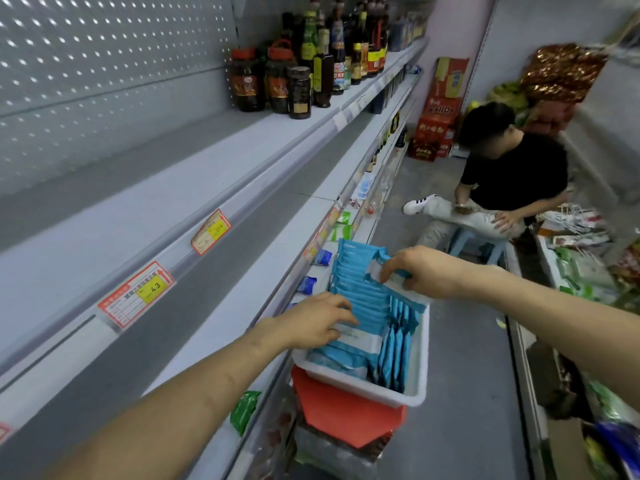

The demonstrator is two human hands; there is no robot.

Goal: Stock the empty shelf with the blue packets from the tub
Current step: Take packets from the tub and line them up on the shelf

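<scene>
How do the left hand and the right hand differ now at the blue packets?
The left hand lies over the near part of the row of flat blue packets; the right hand is at its far end. The right hand's fingers pinch one raised packet; the left hand lifts none. Both are over the white plastic tub.
</scene>
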